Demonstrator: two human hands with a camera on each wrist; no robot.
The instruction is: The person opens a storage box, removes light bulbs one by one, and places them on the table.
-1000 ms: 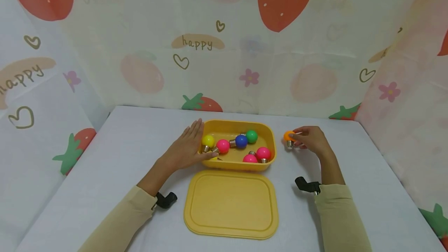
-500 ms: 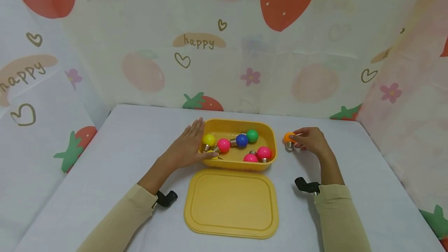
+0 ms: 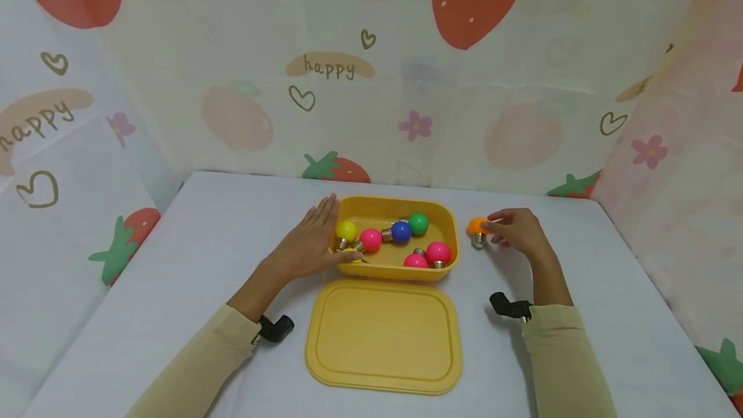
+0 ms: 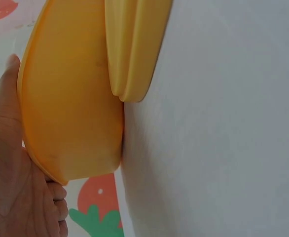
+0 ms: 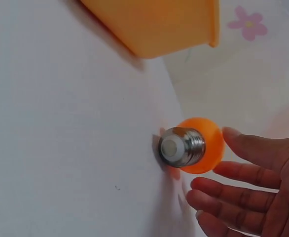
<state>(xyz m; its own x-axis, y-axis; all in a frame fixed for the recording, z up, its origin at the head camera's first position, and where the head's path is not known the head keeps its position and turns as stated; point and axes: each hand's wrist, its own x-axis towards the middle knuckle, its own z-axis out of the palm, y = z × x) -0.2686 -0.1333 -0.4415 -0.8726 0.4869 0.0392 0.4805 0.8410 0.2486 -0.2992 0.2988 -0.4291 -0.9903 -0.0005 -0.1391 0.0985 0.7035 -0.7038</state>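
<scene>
My left hand (image 3: 310,244) lies with straight fingers along the left end of the yellow plastic box (image 3: 380,273), its thumb over the front rim. In the left wrist view that hand (image 4: 16,173) is against the box's outer wall. To the right of the box, my right hand (image 3: 516,231) pinches an orange light bulb (image 3: 478,225) at its edge with thumb and fingertips. The bulb's metal screw base (image 5: 184,146) points toward the right wrist camera, close to the table. Inside the box lie a green bulb (image 3: 418,224), a blue bulb (image 3: 401,232) and several pink and yellow ones.
A flat yellow lid (image 3: 383,337) lies on the white-covered table (image 3: 255,211) in front of the box. Black wrist mounts (image 3: 277,329) stick out from both sleeves. A patterned cloth backdrop (image 3: 464,102) stands behind and at the sides.
The orange bulb has shifted very slightly left, and a little more of it shows beside my right fingertips. My left hand, the box and the lid have stayed put.
</scene>
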